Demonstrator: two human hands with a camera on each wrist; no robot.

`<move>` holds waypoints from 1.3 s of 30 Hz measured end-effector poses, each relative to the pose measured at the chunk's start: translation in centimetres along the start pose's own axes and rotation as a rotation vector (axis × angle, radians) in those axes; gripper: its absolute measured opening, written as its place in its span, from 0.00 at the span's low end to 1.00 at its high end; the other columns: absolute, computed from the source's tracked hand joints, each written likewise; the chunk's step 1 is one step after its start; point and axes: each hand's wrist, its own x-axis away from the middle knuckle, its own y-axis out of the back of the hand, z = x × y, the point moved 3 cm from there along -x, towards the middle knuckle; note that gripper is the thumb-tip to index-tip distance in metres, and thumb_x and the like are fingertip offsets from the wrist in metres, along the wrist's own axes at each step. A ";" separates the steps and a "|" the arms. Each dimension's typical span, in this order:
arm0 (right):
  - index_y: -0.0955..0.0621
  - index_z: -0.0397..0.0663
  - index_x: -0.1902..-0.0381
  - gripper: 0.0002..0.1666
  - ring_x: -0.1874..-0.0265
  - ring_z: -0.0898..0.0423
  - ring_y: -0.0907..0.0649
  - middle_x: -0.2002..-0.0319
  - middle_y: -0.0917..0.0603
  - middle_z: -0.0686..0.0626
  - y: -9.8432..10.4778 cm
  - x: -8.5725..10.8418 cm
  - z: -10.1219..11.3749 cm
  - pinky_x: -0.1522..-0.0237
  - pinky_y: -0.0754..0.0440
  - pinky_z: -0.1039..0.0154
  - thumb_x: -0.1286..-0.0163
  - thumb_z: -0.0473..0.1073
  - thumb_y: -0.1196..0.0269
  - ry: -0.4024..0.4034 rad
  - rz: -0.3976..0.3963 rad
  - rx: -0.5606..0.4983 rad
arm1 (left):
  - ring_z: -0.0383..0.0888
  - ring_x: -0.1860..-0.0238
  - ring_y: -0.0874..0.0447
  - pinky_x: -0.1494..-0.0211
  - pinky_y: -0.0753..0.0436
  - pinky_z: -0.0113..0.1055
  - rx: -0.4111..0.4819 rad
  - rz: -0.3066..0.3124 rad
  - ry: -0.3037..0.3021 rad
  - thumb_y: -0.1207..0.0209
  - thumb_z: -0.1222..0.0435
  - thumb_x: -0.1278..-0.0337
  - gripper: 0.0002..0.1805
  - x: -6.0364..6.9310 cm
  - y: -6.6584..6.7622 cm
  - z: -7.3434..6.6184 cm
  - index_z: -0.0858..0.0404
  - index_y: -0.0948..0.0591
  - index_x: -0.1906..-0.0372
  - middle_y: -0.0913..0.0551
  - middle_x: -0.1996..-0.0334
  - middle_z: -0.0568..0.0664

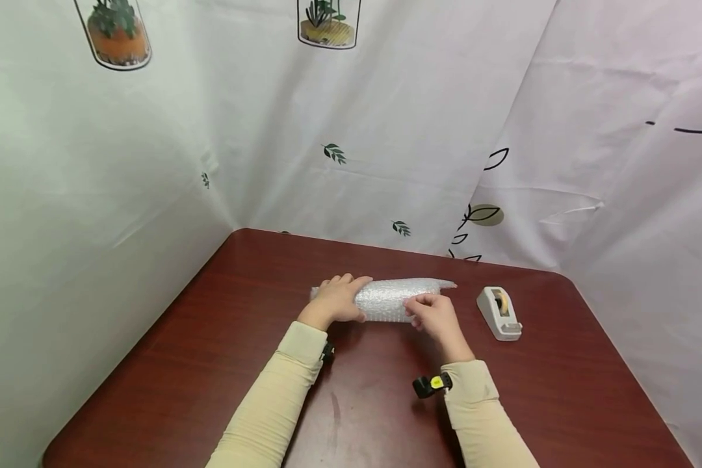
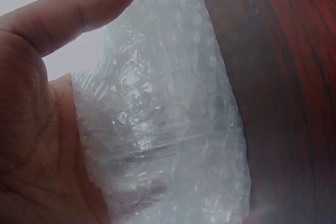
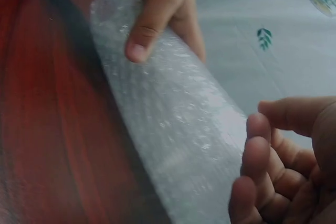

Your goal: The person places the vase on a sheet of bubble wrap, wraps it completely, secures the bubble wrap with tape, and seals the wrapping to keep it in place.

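Observation:
A roll of clear bubble wrap (image 1: 389, 299) lies crosswise on the table; what may be inside it is hidden. My left hand (image 1: 337, 299) grips its left part, thumb on the near side and fingers over the top. Up close in the left wrist view, the palm and thumb (image 2: 100, 6) are against the bubble wrap (image 2: 168, 108). Beside the roll's right part is my right hand (image 1: 435, 318), fingers curled and thumb tip meeting the index fingertip. The right wrist view shows these fingers (image 3: 255, 156) by the wrap's edge; whether anything thin is pinched there is unclear.
A white tape dispenser (image 1: 499, 314) with a yellowish roll stands to the right of the right hand. The dark red table (image 1: 210, 364) meets a white patterned cloth (image 1: 386, 130) at the back and sides.

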 end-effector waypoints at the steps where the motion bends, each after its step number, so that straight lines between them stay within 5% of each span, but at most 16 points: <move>1: 0.14 0.34 0.66 0.11 0.83 0.59 0.21 0.77 0.16 0.50 -0.2 0.0 0.0 0.77 0.22 0.66 0.34 0.41 0.31 0.001 -0.018 0.004 | 0.54 0.37 0.30 0.34 0.33 0.56 0.000 -0.002 0.000 0.26 0.52 0.56 0.50 0.0 0.0 0.0 0.46 0.34 0.24 0.26 0.36 0.53; 20: 0.13 0.49 0.77 0.17 0.83 0.57 0.19 0.85 0.17 0.54 -1.2 0.8 -0.5 0.78 0.27 0.61 0.37 0.54 0.32 0.046 -0.240 0.259 | 0.54 0.39 0.29 0.37 0.31 0.56 -0.010 -0.007 -0.017 0.27 0.53 0.55 0.47 0.0 -0.1 -0.1 0.45 0.33 0.25 0.25 0.37 0.52; 28: 0.20 0.53 0.88 0.34 0.83 0.54 0.24 0.91 0.23 0.55 -0.7 0.8 -1.6 0.76 0.30 0.59 0.33 0.70 0.38 0.023 -0.171 0.439 | 0.54 0.39 0.29 0.39 0.30 0.56 0.004 -0.003 -0.010 0.27 0.53 0.56 0.47 0.0 0.0 0.1 0.45 0.32 0.25 0.25 0.38 0.52; 39: 0.20 0.47 0.89 0.35 0.87 0.54 0.26 0.93 0.25 0.54 -0.5 0.6 -2.5 0.79 0.32 0.61 0.35 0.67 0.34 0.080 -0.124 0.348 | 0.54 0.39 0.29 0.37 0.31 0.57 0.003 -0.004 -0.004 0.28 0.54 0.55 0.47 0.1 0.1 0.2 0.43 0.33 0.25 0.26 0.37 0.52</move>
